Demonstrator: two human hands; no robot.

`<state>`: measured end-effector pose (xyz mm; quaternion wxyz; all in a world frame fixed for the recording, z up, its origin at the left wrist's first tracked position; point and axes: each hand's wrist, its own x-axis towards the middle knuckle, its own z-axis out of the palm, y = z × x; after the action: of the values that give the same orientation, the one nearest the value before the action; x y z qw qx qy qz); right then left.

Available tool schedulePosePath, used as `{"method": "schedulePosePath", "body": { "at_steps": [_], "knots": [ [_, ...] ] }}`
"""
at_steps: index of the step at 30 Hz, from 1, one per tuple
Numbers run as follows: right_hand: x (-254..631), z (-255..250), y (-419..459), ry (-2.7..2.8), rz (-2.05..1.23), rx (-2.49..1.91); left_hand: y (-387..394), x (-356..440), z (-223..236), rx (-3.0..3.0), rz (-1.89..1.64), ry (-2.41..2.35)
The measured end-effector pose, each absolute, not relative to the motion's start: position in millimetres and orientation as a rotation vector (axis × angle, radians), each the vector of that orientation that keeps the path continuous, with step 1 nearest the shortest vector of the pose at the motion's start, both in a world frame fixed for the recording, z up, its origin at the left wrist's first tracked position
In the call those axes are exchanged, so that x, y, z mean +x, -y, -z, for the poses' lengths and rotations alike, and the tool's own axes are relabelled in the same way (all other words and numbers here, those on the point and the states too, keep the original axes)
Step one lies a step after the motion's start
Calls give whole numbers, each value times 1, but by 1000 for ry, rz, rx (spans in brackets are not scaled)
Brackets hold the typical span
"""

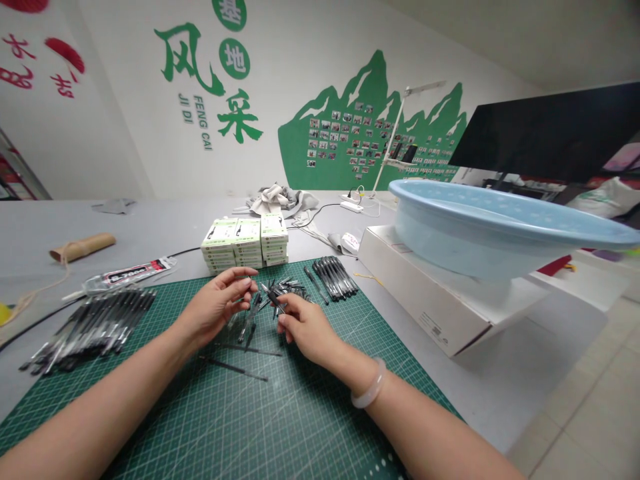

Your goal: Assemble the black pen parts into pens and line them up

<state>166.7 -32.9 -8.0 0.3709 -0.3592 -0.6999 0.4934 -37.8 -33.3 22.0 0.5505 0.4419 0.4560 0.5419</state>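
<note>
My right hand (305,327) pinches a pen front piece (273,295) with a black grip and a pale tip pointing up and left. Just left of it, my left hand (220,303) is closed in a pinch; whatever may be between thumb and forefinger is too small to name. Below and behind the hands lies a loose heap of pen parts (290,287). Two thin dark refills (233,367) rest on the green cutting mat (260,427) nearer to me. A row of pens (336,279) lies beyond my right hand, and a larger spread of clear-and-black pens (97,327) is at the left.
Stacked white-green boxes (235,243) stand at the mat's back edge. A plastic packet (130,273) and a brown tube (83,247) lie at left. On the right, a blue basin (465,233) sits on a white carton (425,300). Grey cloth (283,199) is behind the boxes.
</note>
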Motion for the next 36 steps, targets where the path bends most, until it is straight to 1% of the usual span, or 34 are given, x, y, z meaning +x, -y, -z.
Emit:
{"method": "schedulePosePath", "body": {
  "at_steps": [7,11,13,15,18,20,25,31,36],
  "knots": [
    [168,7,34,1802,-1226,-926,33,-35,-21,1077,-1305,-1155],
    [170,6,31,1753,-1218,-938,27,-49,-21,1188,-1295,-1313],
    [172,5,28,1727,-1178,-948,24,-60,-22,1350,-1222,-1476],
    [174,3,26,1673,-1165,-943,22,-70,-20,1552,-1070,-1687],
    [176,-2,25,1542,-1252,-879,18,-80,-14,1736,-833,-1896],
    [177,-6,25,1444,-1346,-805,16,-82,-8,1793,-774,-1936],
    [177,-13,29,1313,-1475,-728,13,-83,0,2024,-787,-1989],
    [176,-13,30,1310,-1446,-728,14,-79,1,2259,-693,-1942],
    [175,-11,28,1312,-1436,-738,12,-68,8,2382,-613,-1990]
  ]
}}
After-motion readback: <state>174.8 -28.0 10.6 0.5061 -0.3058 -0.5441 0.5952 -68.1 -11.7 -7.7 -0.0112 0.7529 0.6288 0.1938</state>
